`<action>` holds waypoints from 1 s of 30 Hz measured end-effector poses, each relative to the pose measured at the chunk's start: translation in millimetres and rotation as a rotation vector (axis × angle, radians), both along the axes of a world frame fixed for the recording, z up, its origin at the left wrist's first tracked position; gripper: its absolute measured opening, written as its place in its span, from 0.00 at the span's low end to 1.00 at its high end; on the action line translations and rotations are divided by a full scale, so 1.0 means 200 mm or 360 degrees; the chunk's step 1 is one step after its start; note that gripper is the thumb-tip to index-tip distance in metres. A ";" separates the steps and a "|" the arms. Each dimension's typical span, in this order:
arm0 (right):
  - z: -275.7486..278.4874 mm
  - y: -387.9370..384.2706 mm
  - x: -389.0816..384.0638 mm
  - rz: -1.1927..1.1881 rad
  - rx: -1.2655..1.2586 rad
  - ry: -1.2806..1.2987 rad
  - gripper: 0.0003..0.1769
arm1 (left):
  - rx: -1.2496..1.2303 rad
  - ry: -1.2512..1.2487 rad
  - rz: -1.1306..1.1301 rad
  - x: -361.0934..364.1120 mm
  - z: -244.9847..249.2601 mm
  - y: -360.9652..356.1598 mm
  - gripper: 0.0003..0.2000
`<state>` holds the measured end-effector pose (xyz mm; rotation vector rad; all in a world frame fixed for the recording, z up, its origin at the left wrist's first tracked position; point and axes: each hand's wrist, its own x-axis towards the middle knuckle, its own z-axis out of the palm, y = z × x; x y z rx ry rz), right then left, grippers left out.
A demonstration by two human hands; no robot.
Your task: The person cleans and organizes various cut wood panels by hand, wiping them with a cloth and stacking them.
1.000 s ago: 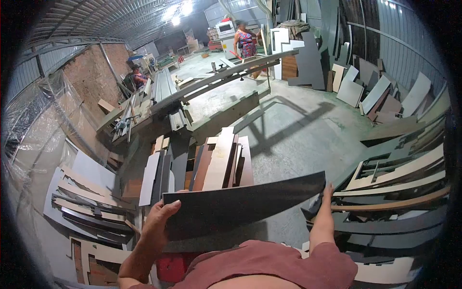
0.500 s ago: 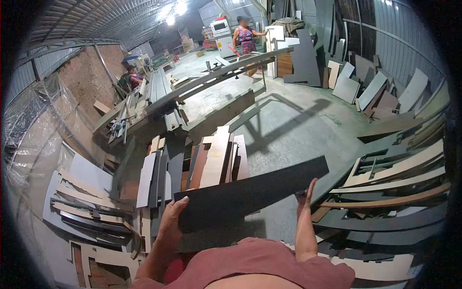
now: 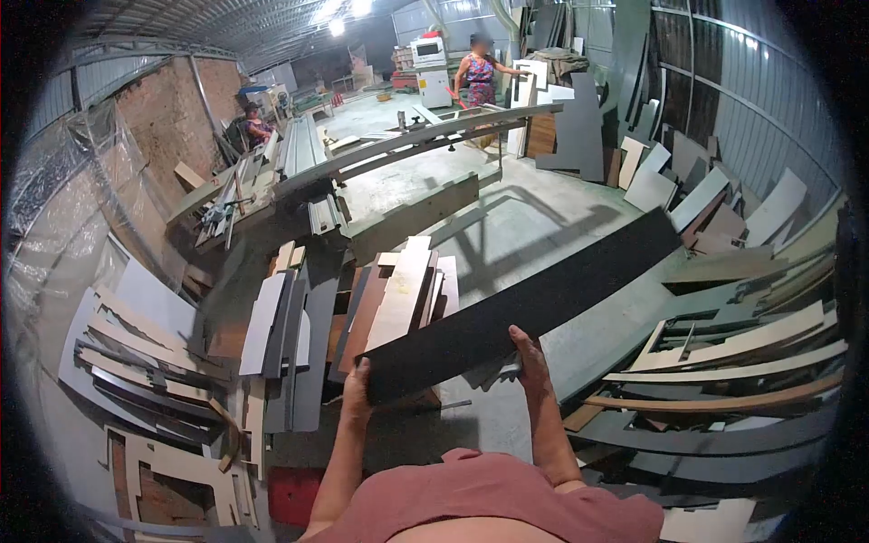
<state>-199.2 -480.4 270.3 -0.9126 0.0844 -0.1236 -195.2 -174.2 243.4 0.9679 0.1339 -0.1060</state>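
Note:
A long, narrow black board (image 3: 525, 303) is held out in front of my body, tilted with its right end higher and farther away. My left hand (image 3: 357, 387) grips its near left end, thumb on the face and fingers hidden behind. My right hand (image 3: 532, 364) holds the lower edge around the middle, its thumb against the face. Something grey and folded (image 3: 496, 371) shows just under the board beside the right fingers; I cannot make out what it is. Beyond the board's left end stand stacked wood strips (image 3: 398, 294).
A long metal-framed machine table (image 3: 389, 149) crosses ahead. Panel offcuts (image 3: 724, 389) lie piled on the right, and more cut panels (image 3: 145, 380) lean on the left. One person (image 3: 480, 77) stands at the back near upright boards; another person (image 3: 257, 127) is at the far left.
The black board has swung up and out to the right. My right hand has moved left along its lower edge, and my left hand has shifted slightly right.

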 end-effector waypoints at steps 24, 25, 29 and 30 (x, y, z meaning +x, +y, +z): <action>-0.08 -0.06 -0.15 -0.0412 -0.2641 -0.1306 0.18 | -0.0356 -0.0030 0.0438 0.01 0.20 -0.30 0.23; -0.12 -0.15 -0.16 -0.0398 -0.2731 -0.1223 0.17 | -0.0357 -0.0047 0.0384 0.02 0.19 -0.24 0.24; -0.43 -0.53 -0.14 -0.0663 -0.2518 -0.0645 0.16 | -0.0309 0.0071 0.0470 -0.02 0.28 -0.18 0.26; -0.48 -0.59 -0.14 -0.0780 -0.2529 -0.0505 0.17 | -0.0305 0.0052 0.0478 -0.03 0.27 -0.17 0.26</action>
